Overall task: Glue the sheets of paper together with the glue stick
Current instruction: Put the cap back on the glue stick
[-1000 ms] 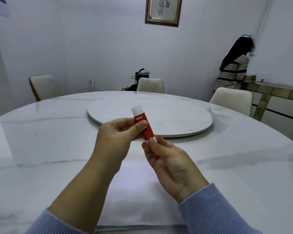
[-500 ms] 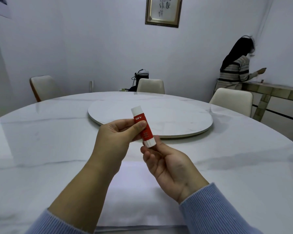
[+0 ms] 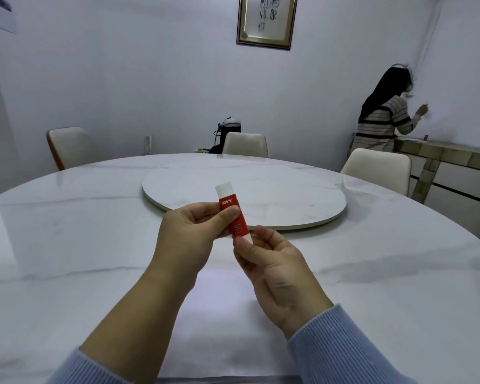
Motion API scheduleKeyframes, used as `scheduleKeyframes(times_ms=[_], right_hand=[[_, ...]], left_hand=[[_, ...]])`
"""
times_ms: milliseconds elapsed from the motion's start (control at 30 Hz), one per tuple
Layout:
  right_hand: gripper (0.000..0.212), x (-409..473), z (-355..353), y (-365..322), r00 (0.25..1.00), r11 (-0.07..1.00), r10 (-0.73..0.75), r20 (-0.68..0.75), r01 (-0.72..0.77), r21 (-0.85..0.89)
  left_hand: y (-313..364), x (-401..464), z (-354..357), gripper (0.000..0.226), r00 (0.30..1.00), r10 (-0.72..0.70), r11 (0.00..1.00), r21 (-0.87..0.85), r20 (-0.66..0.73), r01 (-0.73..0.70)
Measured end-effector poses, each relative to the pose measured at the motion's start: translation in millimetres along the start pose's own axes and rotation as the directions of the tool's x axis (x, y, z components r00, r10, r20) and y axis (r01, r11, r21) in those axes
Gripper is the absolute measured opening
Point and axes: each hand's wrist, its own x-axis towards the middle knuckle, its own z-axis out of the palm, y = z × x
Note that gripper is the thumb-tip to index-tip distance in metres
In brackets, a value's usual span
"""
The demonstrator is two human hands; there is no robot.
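Note:
A red glue stick [image 3: 234,214] with white ends and a white cap is held up over the table, tilted a little to the left. My left hand [image 3: 190,236] grips its red body between thumb and fingers. My right hand [image 3: 272,261] pinches its white bottom end with the fingertips. White sheets of paper [image 3: 222,328] lie flat on the table right below my forearms, which hide part of them.
The round white marble table [image 3: 67,245] carries a raised turntable [image 3: 288,206] at its centre. Cream chairs [image 3: 244,144] stand around the far side. A person in a striped top [image 3: 383,120] stands at a sideboard [image 3: 449,156] at the right wall.
The glue stick and both hands stay almost in place; my right fingertips have shifted slightly on the stick's bottom end. The person at the sideboard has raised an arm to the wall.

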Motion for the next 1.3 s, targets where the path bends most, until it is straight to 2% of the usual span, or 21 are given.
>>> scheduleKeyframes(times_ms=[67, 100, 167, 233, 300, 367, 433, 533, 700, 833, 867, 900, 933, 967, 1000, 1033, 1067, 1133, 1300], right_hand=[[0.042, -0.2, 0.0, -2.3, 0.996, 0.956, -0.074, -0.040, 0.060, -0.287], [0.049, 0.6, 0.0, -5.7, 0.995, 0.889, -0.084, -0.051, 0.052, -0.455], [0.053, 8.0, -0.5, -17.6, 0.993, 0.675, -0.078, -0.090, -0.014, -0.738], [0.055, 23.9, -4.8, -31.6, 0.992, 0.383, -0.096, -0.083, -0.040, -0.923], [0.058, 42.6, -7.4, -41.9, 0.996, 0.059, -0.091, 0.012, 0.017, -0.998], [0.059, 61.3, -7.6, -44.9, 0.995, -0.179, -0.023, 0.099, 0.093, -0.980], [0.059, 77.7, -8.6, -42.2, 0.986, -0.292, 0.061, 0.153, 0.164, -0.942], [0.054, 95.5, -12.9, -32.8, 0.966, -0.380, 0.145, 0.215, 0.255, -0.889], [0.030, 111.5, -29.5, -14.1, 0.967, -0.380, 0.083, 0.240, 0.254, -0.890], [0.023, 106.6, -28.6, -14.8, 0.977, -0.357, 0.016, 0.212, 0.203, -0.912], [0.024, 102.1, -24.6, -20.9, 0.974, -0.267, -0.058, 0.221, 0.198, -0.943], [0.024, 96.6, -18.4, -29.8, 0.962, -0.102, -0.163, 0.218, 0.203, -0.974], [0.022, 88.5, -10.9, -41.1, 0.947, 0.115, -0.258, 0.193, 0.228, -0.967], [0.021, 77.4, -2.6, -53.8, 0.925, 0.332, -0.342, 0.167, 0.286, -0.899], [0.020, 64.2, 5.0, -65.4, 0.899, 0.492, -0.409, 0.156, 0.361, -0.792], [0.019, 51.1, 10.4, -74.7, 0.878, 0.590, -0.451, 0.162, 0.429, -0.684], [0.018, 39.2, 13.9, -81.3, 0.863, 0.638, -0.470, 0.187, 0.479, -0.603], [0.019, 19.0, 17.1, -84.2, 0.851, 0.653, -0.459, 0.255, 0.518, -0.553], [0.022, 13.5, 4.7, -64.3, 0.884, 0.645, -0.374, 0.281, 0.466, -0.605]], left_hand=[[-1.2, 1.6, -0.2, 0.010, 0.998, 0.021, 0.999, 0.033, -0.058, -0.020], [-2.0, 4.4, -2.4, 0.011, 0.993, 0.037, 0.999, 0.037, -0.112, -0.033], [-2.2, 10.3, -9.5, 0.011, 0.970, 0.053, 0.999, 0.017, -0.239, -0.050], [-2.0, 14.2, -15.3, 0.019, 0.948, 0.061, 0.998, 0.022, -0.311, -0.057], [-2.3, 14.6, -16.5, 0.029, 0.942, 0.065, 0.998, 0.042, -0.330, -0.055], [-2.4, 13.8, -15.6, 0.027, 0.942, 0.081, 0.996, 0.066, -0.327, -0.063], [-2.7, 13.8, -15.6, 0.022, 0.941, 0.095, 0.994, 0.086, -0.326, -0.070], [-5.1, 14.5, -17.4, 0.016, 0.943, 0.114, 0.987, 0.141, -0.313, -0.073], [-9.8, 15.3, -17.4, 0.013, 0.950, 0.132, 0.978, 0.196, -0.282, -0.077], [-12.8, 14.2, -15.0, 0.011, 0.978, 0.069, 0.977, 0.212, -0.199, -0.026], [-13.6, 13.8, -14.6, 0.009, 0.984, 0.049, 0.977, 0.213, -0.172, -0.011], [-14.4, 13.9, -14.0, 0.010, 0.989, 0.025, 0.979, 0.206, -0.147, 0.005], [-15.5, 13.8, -13.5, 0.011, 0.993, -0.005, 0.981, 0.191, -0.119, 0.028], [-16.6, 13.0, -12.4, 0.011, 0.995, -0.043, 0.984, 0.171, -0.086, 0.057], [-17.7, 12.0, -10.6, 0.012, 0.995, -0.084, 0.984, 0.156, -0.045, 0.090], [-18.5, 10.1, -8.4, 0.014, 0.992, -0.124, 0.982, 0.146, -0.002, 0.123], [-19.5, 8.4, -6.2, 0.017, 0.987, -0.157, 0.979, 0.138, 0.039, 0.150], [-19.4, 4.8, -3.1, 0.021, 0.974, -0.192, 0.976, 0.130, 0.119, 0.176], [-15.9, 0.1, -2.8, 0.020, 0.953, -0.191, 0.978, 0.133, 0.237, 0.163]])
